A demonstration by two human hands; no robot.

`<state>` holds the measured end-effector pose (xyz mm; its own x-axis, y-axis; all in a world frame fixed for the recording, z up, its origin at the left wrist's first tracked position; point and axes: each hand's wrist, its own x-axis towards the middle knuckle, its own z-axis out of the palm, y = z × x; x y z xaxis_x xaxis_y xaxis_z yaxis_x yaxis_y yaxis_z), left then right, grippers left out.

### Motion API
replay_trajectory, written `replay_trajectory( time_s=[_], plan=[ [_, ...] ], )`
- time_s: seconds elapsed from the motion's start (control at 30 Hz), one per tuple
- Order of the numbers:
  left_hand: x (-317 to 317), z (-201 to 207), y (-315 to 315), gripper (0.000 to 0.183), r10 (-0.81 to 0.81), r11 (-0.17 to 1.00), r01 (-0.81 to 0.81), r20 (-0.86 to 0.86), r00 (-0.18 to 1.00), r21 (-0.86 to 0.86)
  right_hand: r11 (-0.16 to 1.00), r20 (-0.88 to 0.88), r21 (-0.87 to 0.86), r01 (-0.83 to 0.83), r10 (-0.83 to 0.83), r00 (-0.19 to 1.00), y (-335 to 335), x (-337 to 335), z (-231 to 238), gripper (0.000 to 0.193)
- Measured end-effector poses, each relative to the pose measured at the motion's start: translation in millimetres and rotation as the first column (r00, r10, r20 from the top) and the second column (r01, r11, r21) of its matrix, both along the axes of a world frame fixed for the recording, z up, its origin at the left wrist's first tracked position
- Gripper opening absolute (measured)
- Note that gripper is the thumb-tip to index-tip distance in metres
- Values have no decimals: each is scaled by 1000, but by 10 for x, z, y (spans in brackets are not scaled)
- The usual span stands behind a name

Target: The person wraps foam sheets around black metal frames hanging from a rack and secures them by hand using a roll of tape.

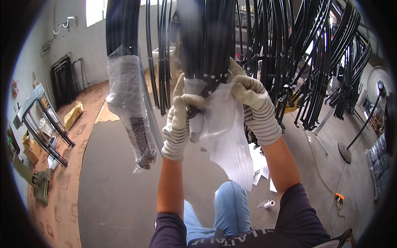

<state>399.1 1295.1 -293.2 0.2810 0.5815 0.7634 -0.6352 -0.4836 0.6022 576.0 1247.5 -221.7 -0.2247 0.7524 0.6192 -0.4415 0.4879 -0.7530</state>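
Several black frames point(64, 82) stand by the wall at far left. Next hangs a plastic-wrapped bundle point(124, 78). The gloved left hand point(175, 126) is at the left side of the middle black tube bundle point(206, 41), thumb reaching across; I cannot tell how firmly its fingers close. That bundle hangs between both hands, a white sheet point(229, 132) at its lower end. The gloved right hand point(258, 107) pinches the sheet's upper right edge. Farther right stands a fan point(375, 78).
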Motion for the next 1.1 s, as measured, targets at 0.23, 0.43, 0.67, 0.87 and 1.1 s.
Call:
replay_trajectory(
  time_s=[0.23,0.43,0.67,0.87,1.1],
  plan=[
    [315,223,-282,14,291,946,-270,109,950,-177,997,-105,-81,-13,5,994,91,128,-63,25],
    [432,-58,-39,18,583,800,-576,5,812,169,910,221,97,404,-415,882,-16,-292,66,17],
    [341,118,-276,35,-67,959,114,182,981,-260,263,323,732,629,-946,21,149,-685,12,31],
    [370,63,-126,27,311,909,-306,-29,950,-284,427,411,725,541,-898,157,76,-570,124,44],
    [330,32,61,3,443,833,-291,254,860,-470,842,195,96,531,-539,820,423,-376,369,49]
  ],
)
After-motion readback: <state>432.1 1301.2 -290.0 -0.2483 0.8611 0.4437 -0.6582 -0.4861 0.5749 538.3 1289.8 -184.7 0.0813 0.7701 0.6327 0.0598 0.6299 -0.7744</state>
